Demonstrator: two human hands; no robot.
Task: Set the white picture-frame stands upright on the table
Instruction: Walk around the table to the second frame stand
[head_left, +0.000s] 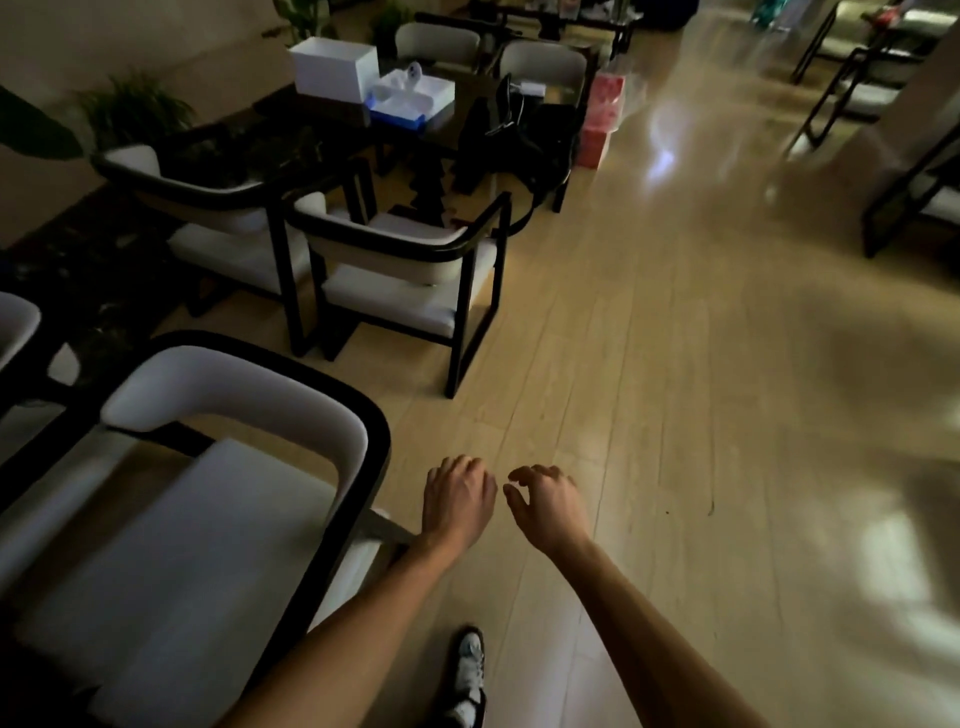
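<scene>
No white picture-frame stand shows clearly in this view. My left hand (457, 501) and my right hand (545, 506) hang side by side over the wooden floor, both held out in front of me. Each has loosely curled fingers with nothing in them. A dark table (311, 135) stands far off at the upper left. On it sit a white box (335, 67) and an open white-and-blue box (410, 101) whose contents are too small to make out.
A white-cushioned, black-framed chair (182, 493) stands close at my left. Two similar chairs (400, 280) face the dark table. A black bag (509, 140) and a red bag (602, 119) sit beyond. Wooden floor (701, 389) stretches ahead and right. My shoe (470, 675) is below.
</scene>
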